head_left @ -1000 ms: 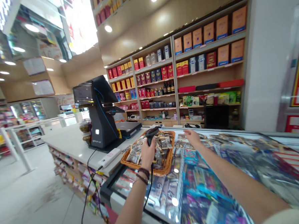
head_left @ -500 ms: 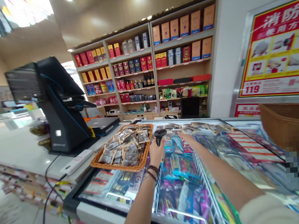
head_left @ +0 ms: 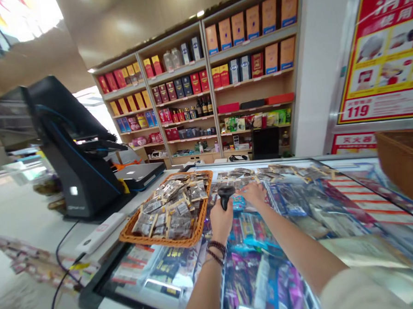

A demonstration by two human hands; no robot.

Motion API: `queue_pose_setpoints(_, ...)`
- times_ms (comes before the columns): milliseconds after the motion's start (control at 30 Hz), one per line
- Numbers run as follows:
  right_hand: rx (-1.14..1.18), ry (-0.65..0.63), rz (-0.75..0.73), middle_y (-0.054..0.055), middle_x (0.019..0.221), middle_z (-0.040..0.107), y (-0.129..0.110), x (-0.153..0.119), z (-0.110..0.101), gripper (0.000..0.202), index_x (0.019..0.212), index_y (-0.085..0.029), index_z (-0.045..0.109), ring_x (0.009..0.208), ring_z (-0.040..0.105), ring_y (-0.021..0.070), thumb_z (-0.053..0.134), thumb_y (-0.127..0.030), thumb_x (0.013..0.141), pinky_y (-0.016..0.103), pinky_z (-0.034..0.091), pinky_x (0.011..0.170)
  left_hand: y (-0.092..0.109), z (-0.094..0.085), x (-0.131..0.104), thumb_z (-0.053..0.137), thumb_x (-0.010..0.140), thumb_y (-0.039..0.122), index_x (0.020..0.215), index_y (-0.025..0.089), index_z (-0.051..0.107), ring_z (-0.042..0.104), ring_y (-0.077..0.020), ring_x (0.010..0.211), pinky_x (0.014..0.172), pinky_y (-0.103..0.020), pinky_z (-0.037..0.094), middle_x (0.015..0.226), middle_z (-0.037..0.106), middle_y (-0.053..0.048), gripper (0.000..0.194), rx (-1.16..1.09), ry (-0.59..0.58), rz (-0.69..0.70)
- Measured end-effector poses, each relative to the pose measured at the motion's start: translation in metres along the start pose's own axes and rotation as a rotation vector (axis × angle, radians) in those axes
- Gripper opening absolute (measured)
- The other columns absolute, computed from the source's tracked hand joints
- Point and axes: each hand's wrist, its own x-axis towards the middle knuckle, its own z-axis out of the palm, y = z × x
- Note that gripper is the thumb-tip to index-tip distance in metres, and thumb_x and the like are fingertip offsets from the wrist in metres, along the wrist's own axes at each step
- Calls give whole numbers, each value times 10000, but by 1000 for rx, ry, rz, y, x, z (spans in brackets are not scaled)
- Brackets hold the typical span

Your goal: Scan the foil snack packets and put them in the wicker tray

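My left hand (head_left: 221,220), with a beaded bracelet on its wrist, is closed round the handle of a black barcode scanner (head_left: 225,191). My right hand (head_left: 253,193) reaches out just right of it, over the glass top of a chest freezer, fingers stretched out and apart. It is nearest to small clear packets with dark contents (head_left: 240,172), strewn along the far side of the glass. To the left of my hands stands an orange wicker basket (head_left: 193,240) heaped with similar packets. Beneath the glass lie blue and purple wrapped ice creams (head_left: 249,274).
A black point-of-sale terminal (head_left: 78,156) and a flat scale (head_left: 141,171) stand on the counter at left, beside a white power strip (head_left: 100,233). A brown basket (head_left: 406,162) sits at right. Shelves of boxed bottles line the back wall.
My right hand has come out from behind the scanner, its fingers now showing over the far glass. The left hand still holds the scanner, slightly lower in view. The camera has shifted a little.
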Motion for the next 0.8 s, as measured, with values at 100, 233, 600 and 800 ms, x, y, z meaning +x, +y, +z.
queue_pose_setpoints(100,94,40,-50,124,1065,804,12,-2,2,221,808,-239,799,1122,699,351,813,-455,851,433,497,967,-1,-1,1,598,988,510,984,202,685,716,-250,681,670,-303,492,728,709,-63,320,-15,27,5)
queue_pose_setpoints(233,281,119,-29,65,891,804,33,-9,1,121,820,-238,714,894,745,271,724,-352,857,355,516,813,-1,-1,1,638,962,553,953,198,681,699,-241,660,641,-293,481,693,688,-53,358,-73,41,50)
queue_pose_setpoints(600,559,256,-7,42,764,781,46,-42,-16,197,673,-286,564,808,747,292,729,-389,701,378,526,784,16,-8,-14,576,883,777,793,231,555,544,-157,449,517,-273,390,514,539,27,553,-293,-20,128)
queue_pose_setpoints(800,637,312,6,52,744,775,45,-41,-17,272,690,-283,570,776,749,305,723,-508,706,389,533,752,9,-13,-14,568,870,801,737,236,533,547,-153,439,511,-276,405,501,558,9,582,-297,-55,184)
